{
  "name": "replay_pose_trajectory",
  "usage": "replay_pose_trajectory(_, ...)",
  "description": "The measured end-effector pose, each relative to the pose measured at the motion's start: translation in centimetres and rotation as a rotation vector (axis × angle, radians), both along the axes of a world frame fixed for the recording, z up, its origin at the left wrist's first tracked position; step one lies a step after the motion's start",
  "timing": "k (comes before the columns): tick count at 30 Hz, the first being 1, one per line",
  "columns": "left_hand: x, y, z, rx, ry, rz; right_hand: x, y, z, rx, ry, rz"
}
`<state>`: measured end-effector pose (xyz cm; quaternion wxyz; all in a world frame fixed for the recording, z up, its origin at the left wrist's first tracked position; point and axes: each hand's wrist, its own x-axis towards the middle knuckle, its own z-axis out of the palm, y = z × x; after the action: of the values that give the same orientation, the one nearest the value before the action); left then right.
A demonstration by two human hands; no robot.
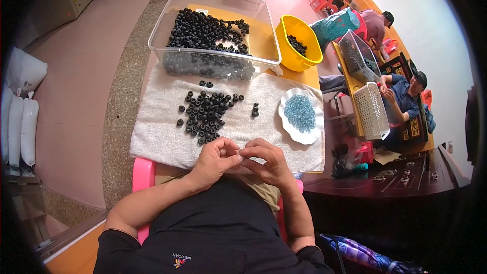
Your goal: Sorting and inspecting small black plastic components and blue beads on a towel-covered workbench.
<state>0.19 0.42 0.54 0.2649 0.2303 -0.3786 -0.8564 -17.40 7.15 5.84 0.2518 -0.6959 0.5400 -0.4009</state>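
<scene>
My left hand (217,161) and my right hand (269,161) meet at the near edge of the white towel (162,122), fingertips pinched together. Whatever they hold between them is too small and too hidden to make out. Just beyond my left hand lies a loose pile of black, round parts with holes (205,114). A smaller cluster of black parts (255,110) sits apart, beyond my right hand. To its right, a white scalloped plate (294,134) carries a heap of tiny pale blue, clear pieces (299,113).
At the table's far side stand a clear plastic bin (215,58) of black parts and a yellow tub (299,63) holding more. Rightward, two people work at another table with a white perforated basket (371,111) and a clear box (357,58). White sacks (23,129) stand far left.
</scene>
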Motion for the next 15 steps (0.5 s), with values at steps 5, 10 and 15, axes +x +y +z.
replay_pose_trajectory(5, 0.09, -0.03, 0.26, -0.049, -0.004, -0.003, 0.06, -0.1, 0.33, 0.011, -0.011, 0.004)
replay_pose_trajectory(10, 0.02, 0.0, -0.04, -0.146, -0.024, 0.005, 0.12, -0.02, 0.45, 0.06, -0.026, -0.01)
replay_pose_trajectory(15, -0.13, 0.03, -0.04, -0.174, -0.006, 0.015, -0.46, 0.05, -0.07, 0.111, -0.076, 0.008)
